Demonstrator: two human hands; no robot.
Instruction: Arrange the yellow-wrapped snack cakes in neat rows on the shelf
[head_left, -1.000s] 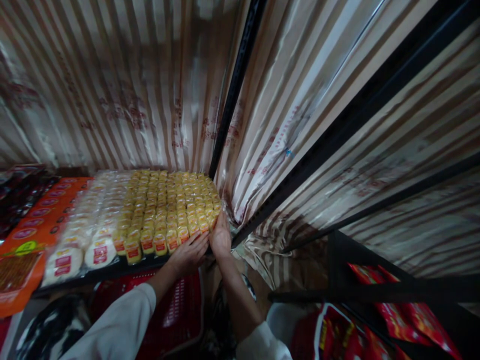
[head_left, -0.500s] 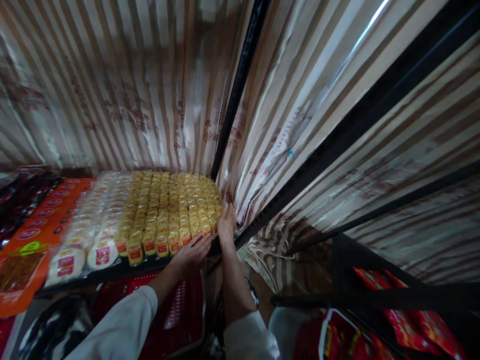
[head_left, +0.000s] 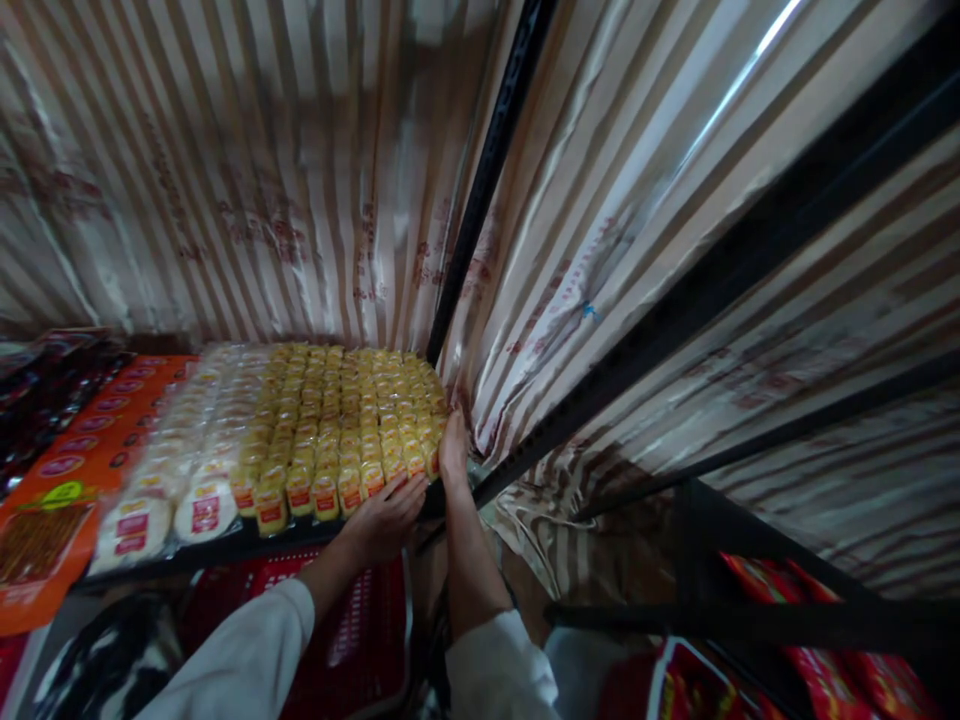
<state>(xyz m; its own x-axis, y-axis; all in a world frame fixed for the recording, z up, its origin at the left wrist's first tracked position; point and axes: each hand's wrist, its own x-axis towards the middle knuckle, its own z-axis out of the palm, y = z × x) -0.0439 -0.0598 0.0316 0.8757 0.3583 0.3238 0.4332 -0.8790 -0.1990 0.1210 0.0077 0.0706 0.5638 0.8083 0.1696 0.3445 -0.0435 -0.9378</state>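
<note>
Rows of small yellow snack packets [head_left: 341,425] with red labels fill the right part of a dark shelf [head_left: 225,545]. My left hand [head_left: 386,515] rests with spread fingers against the front row of those packets, at its right end. My right hand [head_left: 453,450] lies flat along the right side of the yellow block, fingers stretched towards the back, beside the black shelf post [head_left: 487,180]. Neither hand holds anything. Both arms wear white sleeves.
White round packets [head_left: 172,470] lie left of the yellow ones, then orange packets [head_left: 67,455]. A striped plastic curtain [head_left: 300,170] hangs behind and to the right. A red basket [head_left: 352,625] sits below the shelf. Red bags [head_left: 825,660] lie on a lower rack at right.
My right hand has slid further back along the right side of the yellow packets. My left hand has stayed at the front row. The view has shifted slightly.
</note>
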